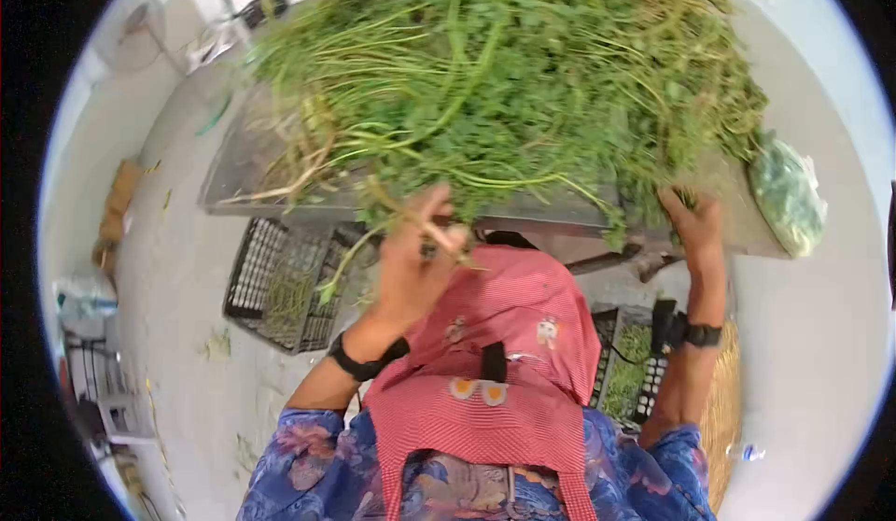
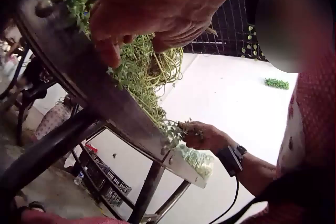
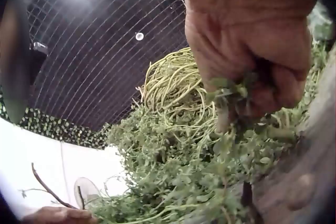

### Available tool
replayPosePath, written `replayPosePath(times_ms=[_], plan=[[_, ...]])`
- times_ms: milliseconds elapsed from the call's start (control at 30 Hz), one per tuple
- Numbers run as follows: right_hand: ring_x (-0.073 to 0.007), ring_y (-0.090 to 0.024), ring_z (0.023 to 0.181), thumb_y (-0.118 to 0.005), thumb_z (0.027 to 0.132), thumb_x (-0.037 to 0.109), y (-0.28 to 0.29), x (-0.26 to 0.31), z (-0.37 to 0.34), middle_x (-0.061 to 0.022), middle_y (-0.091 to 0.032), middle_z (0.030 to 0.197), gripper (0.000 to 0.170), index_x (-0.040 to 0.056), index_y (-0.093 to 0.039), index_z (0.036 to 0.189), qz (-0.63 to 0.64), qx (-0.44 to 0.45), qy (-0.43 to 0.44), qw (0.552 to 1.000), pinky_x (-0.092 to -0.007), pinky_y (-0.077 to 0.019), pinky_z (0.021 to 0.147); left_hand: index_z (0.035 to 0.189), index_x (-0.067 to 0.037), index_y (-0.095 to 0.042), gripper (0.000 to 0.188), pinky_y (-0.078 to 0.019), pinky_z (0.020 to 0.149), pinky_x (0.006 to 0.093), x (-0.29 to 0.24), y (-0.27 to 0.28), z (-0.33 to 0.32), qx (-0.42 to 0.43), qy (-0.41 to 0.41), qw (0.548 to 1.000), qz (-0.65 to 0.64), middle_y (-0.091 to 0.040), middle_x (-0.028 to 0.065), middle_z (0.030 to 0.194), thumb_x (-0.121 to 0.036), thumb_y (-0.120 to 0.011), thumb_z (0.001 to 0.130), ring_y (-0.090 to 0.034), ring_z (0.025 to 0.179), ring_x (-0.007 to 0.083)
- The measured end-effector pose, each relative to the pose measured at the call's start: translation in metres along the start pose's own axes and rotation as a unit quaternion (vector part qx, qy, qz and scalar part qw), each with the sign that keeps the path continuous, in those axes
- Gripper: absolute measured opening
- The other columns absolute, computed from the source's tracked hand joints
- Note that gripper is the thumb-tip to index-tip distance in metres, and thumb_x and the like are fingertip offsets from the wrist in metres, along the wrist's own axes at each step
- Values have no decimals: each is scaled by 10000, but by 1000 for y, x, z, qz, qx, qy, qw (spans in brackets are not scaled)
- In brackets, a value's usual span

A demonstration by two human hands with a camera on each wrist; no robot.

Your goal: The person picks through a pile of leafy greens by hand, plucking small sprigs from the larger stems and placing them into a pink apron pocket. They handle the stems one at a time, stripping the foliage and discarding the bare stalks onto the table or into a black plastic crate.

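Note:
A large heap of leafy green stems (image 1: pixel 523 82) covers the metal table (image 1: pixel 560 211). Just off the table's front edge, the left hand (image 1: pixel 411 264) pinches a pale stem with its thumb and fingers; a leafy sprig hangs beside it. At the right part of the edge, the right hand (image 1: pixel 700 227) has its fingers curled round some green sprigs. The right wrist view shows leaves poking from between the curled fingers of the right hand (image 3: pixel 252 50). In the left wrist view the left hand (image 2: pixel 157 8) is close above the table edge, its fingertips partly hidden.
A black crate with stems (image 1: pixel 280 288) stands on the floor below left, another crate with green pieces (image 1: pixel 630 362) below right. A clear bag of greens (image 1: pixel 787 194) lies at the table's right corner. Fans (image 1: pixel 135 28) stand at the back left.

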State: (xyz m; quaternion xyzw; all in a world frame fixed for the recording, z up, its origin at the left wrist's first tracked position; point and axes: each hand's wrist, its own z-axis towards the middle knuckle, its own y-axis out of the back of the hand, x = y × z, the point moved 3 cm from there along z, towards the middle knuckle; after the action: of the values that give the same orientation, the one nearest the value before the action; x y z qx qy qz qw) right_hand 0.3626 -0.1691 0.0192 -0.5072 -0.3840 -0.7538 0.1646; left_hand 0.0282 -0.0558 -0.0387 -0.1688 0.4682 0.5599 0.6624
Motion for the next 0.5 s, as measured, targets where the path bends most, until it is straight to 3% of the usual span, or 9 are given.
replayPosePath(times_ms=[33,100,167,233,300,367,433,500], plan=[[-68,-509,657,-649,810,141,-2,1,-3,-3,-616,755,171,-10,-664,889,-149,56,14,987,-218,-416,591,1252,-2,-457,402,-468,763,276,-3,4,-5,-15,7,1000,16,-482,128,1251,-182,-536,902,-546,1014,187],[-71,-512,671,-648,807,128,-12,4,-10,-1,-617,753,162,-14,-665,884,-128,50,53,989,-222,-421,602,1223,-24,-483,365,-482,689,262,-5,10,-14,23,47,999,16,-533,125,1180,-127,-561,882,-591,920,184],[-74,-516,684,-647,803,116,-16,12,-16,1,-619,751,154,-17,-665,878,-112,27,86,990,-225,-426,613,1186,-29,-509,321,-479,676,263,3,14,-23,5,46,998,31,-562,119,1118,-132,-556,885,-601,883,183],[-91,-526,709,-649,798,101,-20,17,-24,-24,-635,781,156,-29,-658,883,-33,25,61,997,-250,-432,637,1149,-35,-536,280,-477,662,264,7,18,-29,-4,46,998,39,-591,114,1056,-137,-552,889,-612,846,183],[-89,-526,710,-649,800,97,-19,19,-28,-22,-635,802,151,-23,-658,891,-27,26,88,995,-245,-430,639,1079,9,-566,269,-452,597,252,6,22,-30,-25,53,998,30,-607,128,976,-178,-556,886,-576,673,133],[-88,-525,711,-648,802,93,-12,16,-30,-20,-636,822,146,-16,-659,899,-23,25,115,993,-240,-427,640,1047,14,-580,245,-451,596,249,6,24,-30,-31,71,997,13,-613,117,947,-172,-550,890,-571,669,127],[-77,-526,707,-659,807,127,2,1,-29,-23,-635,844,186,-14,-656,928,67,-34,22,997,-214,-415,628,1016,18,-595,227,-449,596,246,6,26,-33,-35,90,995,-6,-619,106,918,-166,-543,894,-566,664,121],[-71,-527,686,-667,806,159,22,-8,-25,-27,-634,825,215,-19,-653,925,53,-93,-12,994,-211,-408,601,967,23,-610,209,-449,601,243,8,19,-36,-9,140,989,-53,-633,89,852,-162,-538,899,-563,669,112]])
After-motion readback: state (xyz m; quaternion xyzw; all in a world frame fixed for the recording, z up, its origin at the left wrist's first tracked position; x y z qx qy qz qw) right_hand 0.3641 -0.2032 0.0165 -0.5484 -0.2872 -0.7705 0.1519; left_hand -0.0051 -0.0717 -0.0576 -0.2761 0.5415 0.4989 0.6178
